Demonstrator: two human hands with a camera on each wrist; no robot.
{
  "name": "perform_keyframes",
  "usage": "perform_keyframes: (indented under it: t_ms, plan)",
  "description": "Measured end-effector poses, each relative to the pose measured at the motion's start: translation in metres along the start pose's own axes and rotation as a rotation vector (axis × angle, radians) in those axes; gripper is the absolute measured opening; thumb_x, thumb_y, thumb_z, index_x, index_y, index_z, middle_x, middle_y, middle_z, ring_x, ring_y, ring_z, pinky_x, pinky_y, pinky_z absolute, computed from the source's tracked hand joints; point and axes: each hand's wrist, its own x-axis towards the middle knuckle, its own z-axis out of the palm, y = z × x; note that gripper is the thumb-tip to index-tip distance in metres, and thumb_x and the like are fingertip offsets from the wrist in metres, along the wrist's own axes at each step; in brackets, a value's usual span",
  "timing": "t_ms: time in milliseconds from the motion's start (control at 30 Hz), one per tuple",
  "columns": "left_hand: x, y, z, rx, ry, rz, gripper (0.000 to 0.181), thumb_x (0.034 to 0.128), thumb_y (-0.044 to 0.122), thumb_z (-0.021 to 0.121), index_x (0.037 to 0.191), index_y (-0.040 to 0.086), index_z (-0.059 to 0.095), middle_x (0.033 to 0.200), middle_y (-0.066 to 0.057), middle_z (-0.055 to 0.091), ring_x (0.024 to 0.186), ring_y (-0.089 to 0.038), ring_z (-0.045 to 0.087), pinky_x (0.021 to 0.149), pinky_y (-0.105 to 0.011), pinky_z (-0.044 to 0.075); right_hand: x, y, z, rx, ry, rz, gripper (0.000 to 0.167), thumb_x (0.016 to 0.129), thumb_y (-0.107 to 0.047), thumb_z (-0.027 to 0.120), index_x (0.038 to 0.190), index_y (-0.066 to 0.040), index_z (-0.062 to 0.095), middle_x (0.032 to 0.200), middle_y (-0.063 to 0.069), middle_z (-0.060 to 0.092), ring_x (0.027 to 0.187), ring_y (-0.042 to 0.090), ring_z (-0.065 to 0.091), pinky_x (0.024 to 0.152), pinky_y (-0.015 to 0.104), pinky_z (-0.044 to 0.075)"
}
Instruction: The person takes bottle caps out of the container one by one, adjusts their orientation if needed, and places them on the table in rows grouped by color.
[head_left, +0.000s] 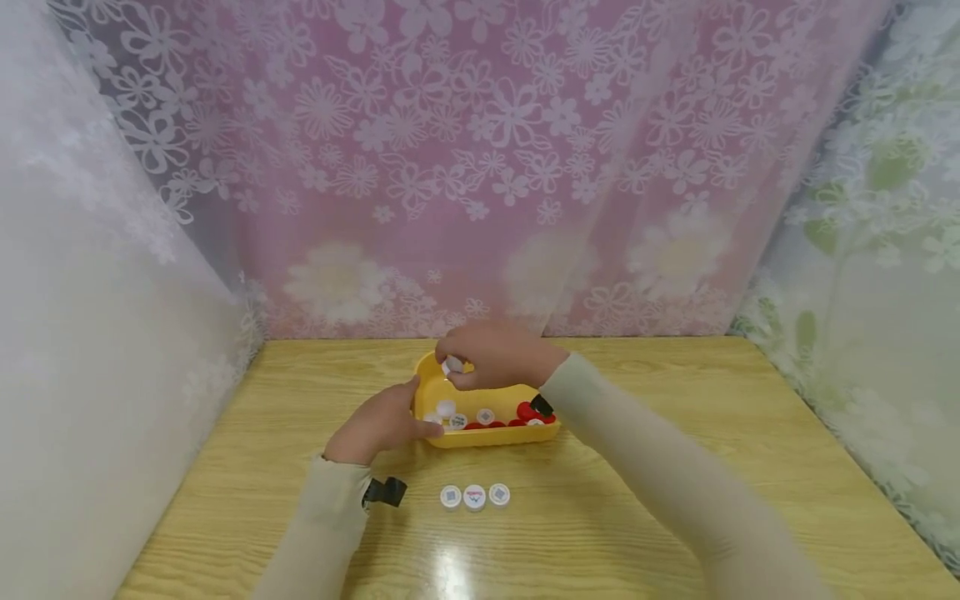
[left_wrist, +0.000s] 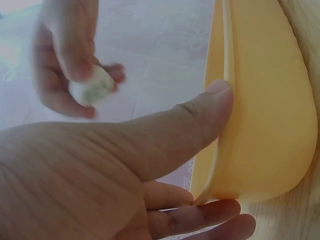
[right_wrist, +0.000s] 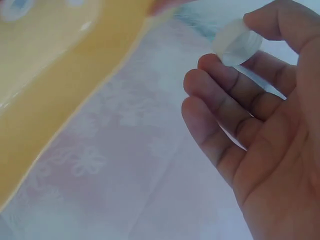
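Note:
A yellow plastic tray (head_left: 491, 437) stands on the table, with white bottle caps (head_left: 446, 408) and red bottle caps (head_left: 526, 410) inside. My left hand (head_left: 378, 423) grips its left end, the thumb (left_wrist: 202, 112) on one side of the rim and fingers on the other. Above the tray's far left part, my right hand (head_left: 498, 357) pinches one white bottle cap (right_wrist: 237, 44) between thumb and fingers. The right wrist view shows that cap's hollow side; its printed top (left_wrist: 93, 87) is blurred in the left wrist view. The other right fingers are loosely bent.
Three white caps lie side by side in front of the tray: a left one (head_left: 450, 497), a middle one (head_left: 474, 497) with a pink and blue print, and a right one (head_left: 499, 495). A flowered pink curtain (head_left: 480, 208) hangs behind the wooden table (head_left: 637, 542).

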Motion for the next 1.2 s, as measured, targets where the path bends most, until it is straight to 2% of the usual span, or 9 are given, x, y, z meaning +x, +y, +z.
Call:
perform_keyframes:
  t_ms: [133,300,533,667,833,1000,1100,1200]
  plan:
    - [0.0,0.0,0.001,0.004,0.004,-0.009,0.099,0.0898,0.037,0.082,0.162,0.0,0.026,0.158,-0.018,0.045,0.141,-0.037,0.047,0.112,-0.057,0.04,-0.022,-0.01,-0.003,0.037,0.153,-0.038,0.018,0.098,-0.027,0.066,0.115,-0.02,0.07,0.109,-0.009,0.069,0.089,0.01,0.06,0.083,0.025,0.052]
    - [0.001,0.002,0.002,-0.009,0.008,0.004,0.094,0.0897,0.035,0.082,0.161,0.002,0.031,0.152,-0.016,0.053,0.133,-0.034,0.054,0.11,-0.056,0.043,-0.056,-0.017,0.001,0.097,0.312,-0.01,0.02,0.096,-0.023,0.07,0.114,-0.015,0.067,0.104,-0.008,0.066,0.093,0.01,0.061,0.086,0.027,0.054]
    - [0.001,0.002,0.002,0.003,0.027,-0.004,0.094,0.089,0.035,0.083,0.161,0.003,0.032,0.153,-0.016,0.052,0.135,-0.036,0.053,0.112,-0.057,0.041,-0.093,-0.026,0.01,0.046,0.441,0.013,0.039,0.096,-0.019,0.071,0.132,-0.009,0.064,0.109,-0.005,0.067,0.091,0.009,0.061,0.08,0.028,0.055]
    - [0.001,0.002,0.003,-0.005,0.024,-0.01,0.095,0.0888,0.034,0.083,0.162,0.003,0.031,0.154,-0.016,0.051,0.137,-0.035,0.052,0.113,-0.057,0.04,-0.107,-0.029,0.016,0.059,0.513,0.03,0.037,0.091,-0.012,0.077,0.127,-0.008,0.068,0.117,0.001,0.069,0.1,0.016,0.065,0.084,0.032,0.057]
    - [0.001,0.004,0.004,0.001,0.016,-0.011,0.097,0.0885,0.035,0.084,0.162,0.002,0.03,0.155,-0.017,0.049,0.139,-0.036,0.05,0.113,-0.057,0.039,-0.117,-0.027,0.024,0.121,0.565,0.061,0.032,0.089,-0.01,0.079,0.12,-0.009,0.069,0.113,-0.001,0.07,0.098,0.012,0.063,0.083,0.031,0.057]
    - [0.0,0.003,0.004,0.012,0.021,-0.028,0.099,0.0885,0.036,0.083,0.163,0.002,0.027,0.157,-0.018,0.047,0.141,-0.037,0.048,0.114,-0.057,0.038,-0.119,-0.023,0.027,0.136,0.597,0.074,0.026,0.088,-0.011,0.079,0.111,-0.01,0.068,0.105,-0.003,0.063,0.094,0.012,0.055,0.08,0.029,0.054]
    - [0.0,0.001,0.004,0.026,0.024,-0.028,0.099,0.0883,0.037,0.083,0.162,0.002,0.028,0.156,-0.017,0.048,0.14,-0.037,0.049,0.114,-0.057,0.039,-0.122,-0.024,0.025,0.141,0.574,0.103,0.026,0.088,-0.012,0.075,0.114,-0.011,0.07,0.101,-0.004,0.059,0.089,0.012,0.051,0.076,0.027,0.051]
    - [0.001,0.001,0.004,0.027,0.023,-0.023,0.099,0.0883,0.038,0.083,0.162,0.002,0.029,0.156,-0.017,0.048,0.139,-0.037,0.049,0.113,-0.058,0.039,-0.126,-0.027,0.023,0.143,0.498,0.141,0.032,0.09,-0.013,0.071,0.122,-0.01,0.074,0.096,-0.004,0.055,0.081,0.01,0.045,0.068,0.025,0.046]
